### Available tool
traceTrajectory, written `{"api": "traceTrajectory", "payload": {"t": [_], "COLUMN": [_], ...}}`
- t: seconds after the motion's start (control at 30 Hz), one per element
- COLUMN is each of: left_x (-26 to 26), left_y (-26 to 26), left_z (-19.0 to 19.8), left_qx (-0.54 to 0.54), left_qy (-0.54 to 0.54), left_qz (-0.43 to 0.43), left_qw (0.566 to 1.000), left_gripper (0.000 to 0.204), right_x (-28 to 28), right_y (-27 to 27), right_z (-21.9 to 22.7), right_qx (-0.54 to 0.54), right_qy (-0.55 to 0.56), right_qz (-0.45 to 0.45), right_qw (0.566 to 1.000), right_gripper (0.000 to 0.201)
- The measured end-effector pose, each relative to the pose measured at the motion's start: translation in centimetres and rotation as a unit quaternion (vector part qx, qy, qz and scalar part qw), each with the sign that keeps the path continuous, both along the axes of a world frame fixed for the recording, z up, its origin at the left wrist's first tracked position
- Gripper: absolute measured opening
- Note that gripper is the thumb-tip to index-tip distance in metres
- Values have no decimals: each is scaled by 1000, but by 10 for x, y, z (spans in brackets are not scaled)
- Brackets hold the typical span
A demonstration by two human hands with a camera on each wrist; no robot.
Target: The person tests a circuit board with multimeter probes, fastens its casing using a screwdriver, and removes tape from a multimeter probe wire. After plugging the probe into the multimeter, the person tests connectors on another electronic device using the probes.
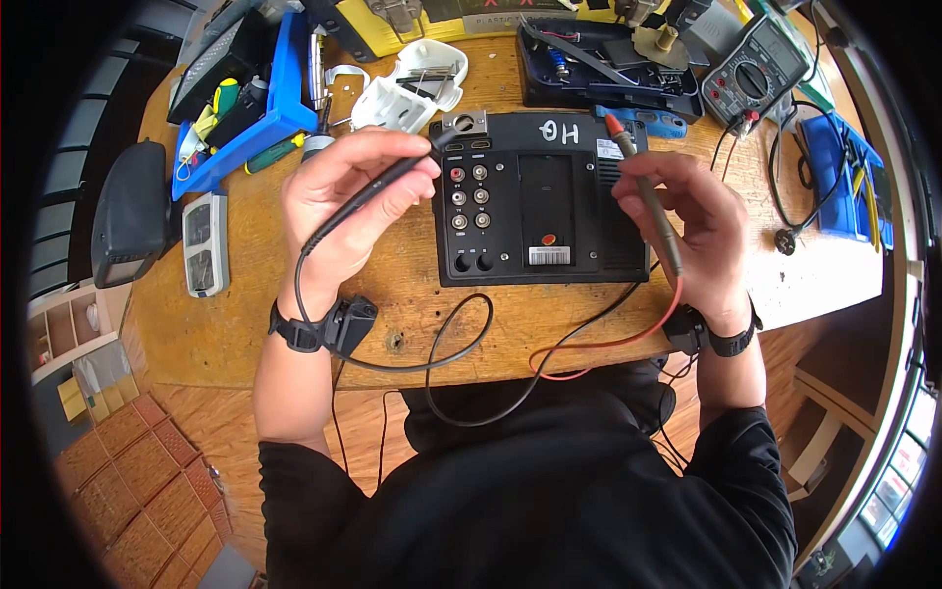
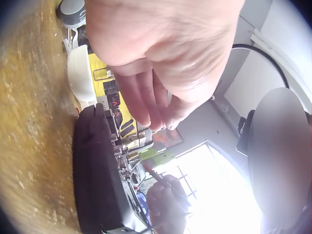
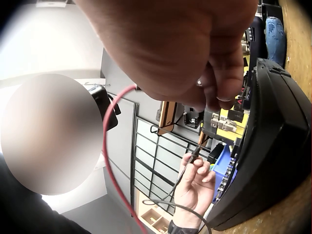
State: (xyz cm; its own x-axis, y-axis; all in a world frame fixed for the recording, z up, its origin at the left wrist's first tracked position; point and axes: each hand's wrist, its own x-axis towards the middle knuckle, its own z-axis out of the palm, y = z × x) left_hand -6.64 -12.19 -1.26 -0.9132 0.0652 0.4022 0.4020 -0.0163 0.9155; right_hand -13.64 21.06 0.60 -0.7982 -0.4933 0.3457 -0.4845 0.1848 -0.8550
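Observation:
A black device (image 1: pixel 613 240) marked "HQ" lies on the wooden table, its side with round metal sockets, screws and a barcode label facing up. Left of it, my left hand (image 1: pixel 343 206) pinches a black test probe (image 1: pixel 378 185) between thumb and fingers, its front end near the device's upper left corner. Over the device's right edge, my right hand (image 1: pixel 702 231) grips a dark test probe (image 1: pixel 650 201) with a red end, tilted up and away. A red lead (image 1: pixel 638 341) hangs from its lower end. Both probes are held above the device.
A multimeter (image 1: pixel 754 80) stands at the back right. Beyond the device are a white plastic shell (image 1: pixel 417 83), an open dark case (image 1: pixel 579 74) and a blue-handled tool (image 1: pixel 657 123). Blue bins stand either side, with a grey handheld unit (image 1: pixel 205 245) at left. Leads loop over the front edge.

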Motion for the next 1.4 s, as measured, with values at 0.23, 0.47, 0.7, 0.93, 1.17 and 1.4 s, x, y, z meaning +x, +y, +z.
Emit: {"api": "traceTrajectory", "payload": {"t": [0.23, 0.47, 0.7, 0.93, 1.17, 1.4], "left_x": [-2, -3, 39, 64, 93, 118], "left_y": [-3, -20, 63, 121, 45, -77], "left_z": [4, 21, 94, 65, 59, -20], "left_qx": [-21, 86, -217, 48, 102, -7], "left_qy": [-28, -77, -11, -92, -114, -254], "left_qz": [-13, -111, 42, 39, 217, 356], "left_qw": [999, 987, 975, 994, 964, 899], "left_gripper": [28, 58, 92, 54, 41, 37], "right_x": [0, -10, 15, 57, 99, 166], "right_y": [3, 11, 0, -30, 55, 188], "right_z": [8, 11, 56, 76, 76, -40], "right_qx": [38, -52, 66, 105, 31, 77], "right_qy": [-13, -2, 126, 295, 183, -73], "right_qz": [22, 197, 228, 190, 147, -199], "right_qw": [999, 979, 963, 930, 972, 974], "right_gripper": [38, 54, 101, 109, 63, 32]}}
